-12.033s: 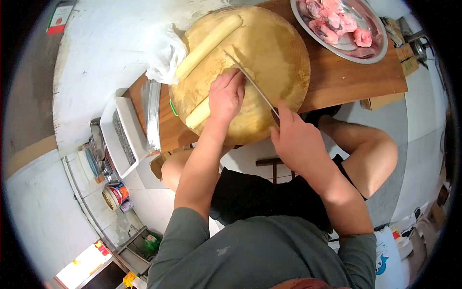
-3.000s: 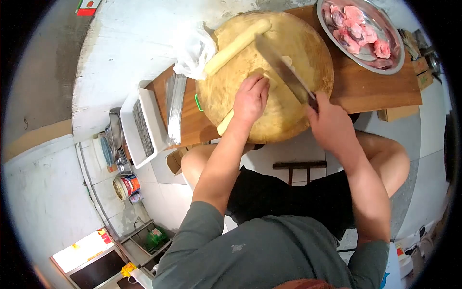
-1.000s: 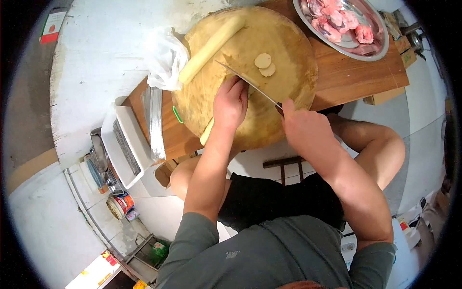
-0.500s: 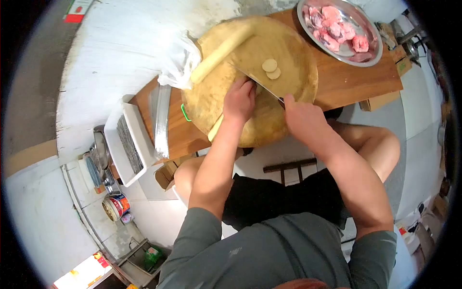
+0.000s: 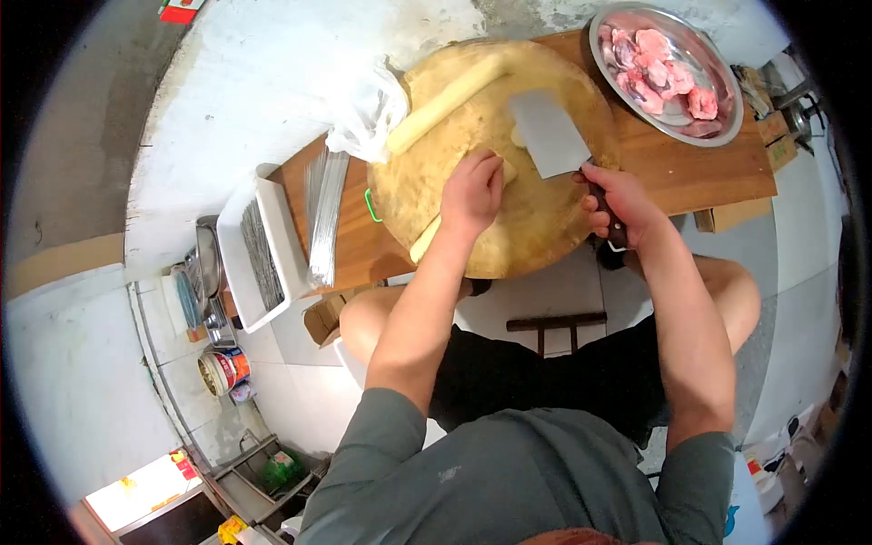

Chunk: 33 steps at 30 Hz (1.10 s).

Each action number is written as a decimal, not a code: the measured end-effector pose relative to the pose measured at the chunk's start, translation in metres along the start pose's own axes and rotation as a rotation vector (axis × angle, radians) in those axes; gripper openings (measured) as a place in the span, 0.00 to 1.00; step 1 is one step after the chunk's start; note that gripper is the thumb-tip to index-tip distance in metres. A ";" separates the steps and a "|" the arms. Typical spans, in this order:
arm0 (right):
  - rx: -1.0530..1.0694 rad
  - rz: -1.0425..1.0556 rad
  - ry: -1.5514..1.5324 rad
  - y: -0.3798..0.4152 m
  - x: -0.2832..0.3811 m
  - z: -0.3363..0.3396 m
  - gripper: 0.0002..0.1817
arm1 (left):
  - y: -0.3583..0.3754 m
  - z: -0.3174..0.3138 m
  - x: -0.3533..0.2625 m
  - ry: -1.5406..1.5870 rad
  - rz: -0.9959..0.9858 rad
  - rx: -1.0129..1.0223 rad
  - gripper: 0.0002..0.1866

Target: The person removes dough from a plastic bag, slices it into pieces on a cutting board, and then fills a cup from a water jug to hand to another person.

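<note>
My right hand (image 5: 627,204) grips the dark handle of a cleaver (image 5: 550,134), its broad blade turned flat side up over the chopping block. Under the blade's left edge a round pale slice (image 5: 519,136) peeks out; the rest is covered. My left hand (image 5: 472,193) is closed, fingers curled over a pale, peeled stick-shaped vegetable (image 5: 424,240) that shows on both sides of it. Another long pale stick (image 5: 447,103) lies farther back, beside a white plastic bag (image 5: 371,116). All of this rests on a thick round wooden chopping block (image 5: 545,232).
At the back right, a steel bowl (image 5: 729,113) holds several pieces of raw pink meat (image 5: 654,68). Thin metal skewers (image 5: 327,218) lie left of the block, near a white plastic bin (image 5: 292,272) with more skewers. The wooden table (image 5: 690,173) carries the block.
The cleaver has come away from the pale stick and turned from edge-down to flat, now hiding most of the slices. My right hand moved right; my left stays on the stick.
</note>
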State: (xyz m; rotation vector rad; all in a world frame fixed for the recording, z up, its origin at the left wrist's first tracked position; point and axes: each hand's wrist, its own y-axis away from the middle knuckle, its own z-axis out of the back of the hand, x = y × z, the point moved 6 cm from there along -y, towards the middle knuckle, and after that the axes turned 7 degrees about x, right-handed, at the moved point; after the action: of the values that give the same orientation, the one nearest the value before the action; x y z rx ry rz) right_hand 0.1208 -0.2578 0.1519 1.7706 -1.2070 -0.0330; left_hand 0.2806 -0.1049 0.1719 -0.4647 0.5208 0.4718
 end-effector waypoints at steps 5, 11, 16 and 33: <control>-0.092 0.172 0.285 0.014 0.015 -0.017 0.14 | 0.001 0.002 -0.002 0.021 0.040 -0.021 0.07; -0.441 0.527 1.503 0.043 0.007 -0.048 0.14 | 0.005 0.001 -0.004 -0.032 0.021 -0.019 0.08; -0.410 0.465 1.679 0.052 -0.006 -0.066 0.11 | 0.004 -0.001 -0.003 -0.082 0.021 -0.025 0.07; -0.382 0.525 1.681 0.062 -0.004 -0.072 0.09 | 0.004 -0.003 -0.003 -0.147 0.073 0.056 0.06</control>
State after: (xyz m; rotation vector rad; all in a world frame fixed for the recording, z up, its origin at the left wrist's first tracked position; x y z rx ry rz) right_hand 0.1104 -0.2095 0.2335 0.5782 -0.2595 1.1860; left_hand 0.2754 -0.1042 0.1699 -0.3547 0.4093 0.5557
